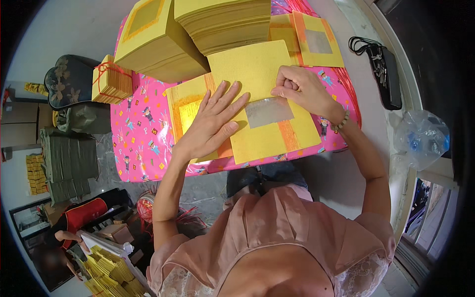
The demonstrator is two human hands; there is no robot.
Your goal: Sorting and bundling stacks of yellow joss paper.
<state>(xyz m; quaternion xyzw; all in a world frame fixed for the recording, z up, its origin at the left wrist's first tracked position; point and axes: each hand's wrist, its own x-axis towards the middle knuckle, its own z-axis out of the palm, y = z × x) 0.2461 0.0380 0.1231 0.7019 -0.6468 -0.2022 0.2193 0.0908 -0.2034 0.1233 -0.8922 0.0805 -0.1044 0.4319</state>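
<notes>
As a left hand (213,119) lies spread across yellow paper, its palm down and fingers fanned, a right hand (307,89) curls in, thumb and forefinger drawn together beside a sheet (262,132) with a silver patch (269,114); whether paper sits between those fingertips, one cannot tell. The sheet lies at the near side of the surface, between the two hands, beneath a plain yellow flap (250,64); whether the two are one piece is unclear. It looks light and bendable, probably quick to crease or tear, with a patch likely slicker than the matt paper around it. Its edges and corners seem the safest hold, with a flat palm to steady it.

Just to the left rests another sheet with a golden patch (189,115). Two tall stacks (163,57) (230,29), likely heavy as blocks, rise behind, and more sheets (316,42) lie at the far right. A glossy pink cloth (136,153) printed with cartoon figures covers the surface; a bundle (113,81) tied in red stands at its left edge.

Beyond, a black pouch (392,81) and a clear plastic bag (423,138) lie to the right, while a co-worker in red and black (85,218) reaches toward yellow bundles (111,272) at lower left.
</notes>
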